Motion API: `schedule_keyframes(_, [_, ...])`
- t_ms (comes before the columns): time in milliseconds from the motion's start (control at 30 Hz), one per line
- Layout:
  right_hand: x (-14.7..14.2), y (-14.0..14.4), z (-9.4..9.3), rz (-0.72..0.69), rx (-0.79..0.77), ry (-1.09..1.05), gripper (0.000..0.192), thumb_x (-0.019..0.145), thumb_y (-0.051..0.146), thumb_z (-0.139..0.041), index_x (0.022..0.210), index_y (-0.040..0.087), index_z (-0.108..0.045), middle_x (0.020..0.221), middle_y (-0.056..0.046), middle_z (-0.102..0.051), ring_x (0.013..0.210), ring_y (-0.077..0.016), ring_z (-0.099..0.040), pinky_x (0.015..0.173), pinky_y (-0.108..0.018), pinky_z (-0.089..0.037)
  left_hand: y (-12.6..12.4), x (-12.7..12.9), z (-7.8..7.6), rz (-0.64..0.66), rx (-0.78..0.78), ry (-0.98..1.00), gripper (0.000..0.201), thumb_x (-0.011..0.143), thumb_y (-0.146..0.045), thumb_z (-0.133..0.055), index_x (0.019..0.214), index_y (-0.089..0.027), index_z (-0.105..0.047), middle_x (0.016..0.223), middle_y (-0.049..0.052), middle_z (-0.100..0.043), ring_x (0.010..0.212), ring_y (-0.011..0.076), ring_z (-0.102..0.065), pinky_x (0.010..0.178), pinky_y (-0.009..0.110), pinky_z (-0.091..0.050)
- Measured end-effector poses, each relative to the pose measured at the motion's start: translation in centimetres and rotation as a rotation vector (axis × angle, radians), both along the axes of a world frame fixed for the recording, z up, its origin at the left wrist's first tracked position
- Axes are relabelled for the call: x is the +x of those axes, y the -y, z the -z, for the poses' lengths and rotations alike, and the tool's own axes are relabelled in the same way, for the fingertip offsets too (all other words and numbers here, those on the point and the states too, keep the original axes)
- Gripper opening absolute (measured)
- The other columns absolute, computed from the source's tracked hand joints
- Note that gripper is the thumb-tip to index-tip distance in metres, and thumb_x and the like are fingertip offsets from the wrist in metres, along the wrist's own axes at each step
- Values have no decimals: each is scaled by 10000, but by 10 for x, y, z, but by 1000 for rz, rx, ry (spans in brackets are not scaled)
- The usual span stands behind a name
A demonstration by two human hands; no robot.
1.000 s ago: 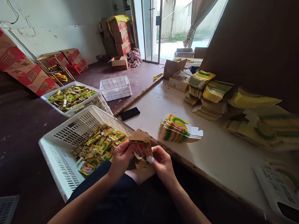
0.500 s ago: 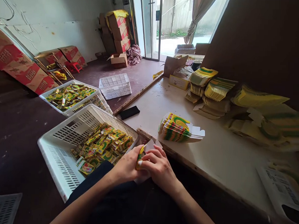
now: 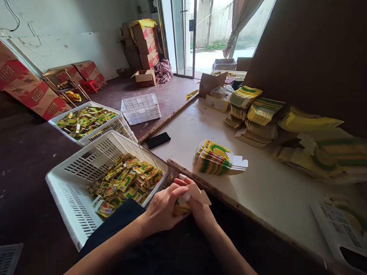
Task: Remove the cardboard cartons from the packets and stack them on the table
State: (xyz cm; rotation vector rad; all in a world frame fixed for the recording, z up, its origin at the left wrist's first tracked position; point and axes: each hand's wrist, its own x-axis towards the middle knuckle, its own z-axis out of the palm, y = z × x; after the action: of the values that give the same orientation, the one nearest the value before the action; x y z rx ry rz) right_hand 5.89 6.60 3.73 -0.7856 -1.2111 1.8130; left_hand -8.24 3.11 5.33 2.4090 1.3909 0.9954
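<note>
Between my two hands, over my lap, is a small cardboard box (image 3: 205, 198) with a pale flap sticking out to the right. My left hand (image 3: 165, 205) is closed around its left side, the thumb lying over the top. From the other side my right hand (image 3: 198, 205) grips it, fingers partly hidden behind the left ones. Most of the box is covered by the fingers. Just beyond, a stack of flat yellow and green cartons (image 3: 216, 157) rests on the table (image 3: 183, 131). At my left, a white plastic crate (image 3: 62, 189) holds many small yellow-green boxes (image 3: 130, 177).
A second crate (image 3: 89, 138) of small boxes stands behind the first, near an upturned white basket (image 3: 141, 108). A black phone (image 3: 158, 140) lies at the table's left edge. Bundled cartons (image 3: 266, 110) line the table's back right. A wooden strip (image 3: 229, 200) edges the table.
The hands have come closer together around the box, which now shows its flap pointing right. My left fingers have moved over the top. The view has shifted slightly.
</note>
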Motion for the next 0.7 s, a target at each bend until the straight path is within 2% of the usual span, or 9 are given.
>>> schedule_keyframes(67, [2, 0, 1, 18, 43, 31, 702, 719, 660, -661, 1275, 242, -568, 1280, -110, -637, 1176, -305, -598, 1017, -471, -469, -1, 0, -3, 8, 4, -7, 500, 735, -202, -634, 1166, -273, -392, 1011, 36, -621, 917, 205, -670, 721, 298, -550])
schedule_keyframes(167, [6, 2, 6, 20, 195, 76, 660, 819, 660, -541, 1331, 244, -535, 1339, -108, -596, 1247, -293, -548, 1066, -461, -430, -2, -1, -6, -42, -106, -7, 486, 727, -184, -607, 1136, -277, -362, 1007, 25, -625, 869, 194, -678, 712, 305, -550])
schedule_keyframes(267, [7, 5, 8, -14, 471, 125, 539, 919, 470, -499, 1413, 261, -448, 1427, -100, -512, 1302, -267, -498, 1084, -439, -414, -2, -6, -2, -131, -224, 43, 615, 685, -180, -612, 1191, -258, -272, 1019, 39, -615, 830, 197, -675, 712, 337, -557])
schedule_keyframes(367, [7, 5, 9, -23, 729, 252, 400, 913, 199, -494, 1295, 288, -573, 1338, -86, -571, 1202, -221, -578, 1008, -373, -488, -3, -13, 2, -205, -233, 67, 628, 597, -138, -611, 1135, -235, -300, 1058, 74, -569, 912, 229, -654, 760, 376, -555])
schedule_keyframes(433, [7, 3, 10, -3, 791, 288, 388, 892, 102, -469, 1194, 280, -635, 1252, -83, -612, 1122, -193, -624, 940, -332, -531, -4, -16, -1, -230, -235, 65, 588, 572, -106, -587, 1095, -226, -349, 1037, 71, -552, 922, 230, -642, 772, 378, -553])
schedule_keyframes(467, [7, 2, 11, 11, 805, 298, 380, 884, 83, -473, 1164, 274, -646, 1268, -87, -601, 1145, -196, -615, 943, -334, -531, -4, -17, -4, -226, -246, 63, 566, 571, -97, -580, 1083, -224, -375, 1016, 62, -551, 911, 223, -639, 772, 372, -553])
schedule_keyframes(567, [9, -4, 10, 27, 842, 330, 334, 885, 81, -496, 1116, 259, -661, 1479, -97, -430, 1335, -234, -465, 1041, -385, -469, -6, -18, -13, -202, -287, 45, 499, 595, -106, -594, 1058, -225, -448, 972, 43, -571, 882, 209, -636, 772, 352, -554])
schedule_keyframes(633, [13, -8, 5, -41, 864, 360, 330, 891, 76, -490, 1109, 245, -672, 1549, -91, -329, 1382, -240, -398, 1081, -390, -432, -6, -18, -18, -203, -309, 34, 510, 608, -128, -622, 1085, -224, -466, 981, 46, -597, 890, 212, -645, 779, 347, -556])
schedule_keyframes(700, [18, -13, -1, -166, 878, 389, 389, 874, 33, -476, 1148, 235, -665, 1569, -90, -289, 1395, -233, -375, 1101, -380, -410, -5, -19, -19, -225, -328, 39, 560, 621, -163, -651, 1142, -225, -453, 1003, 51, -630, 905, 220, -661, 781, 346, -560])
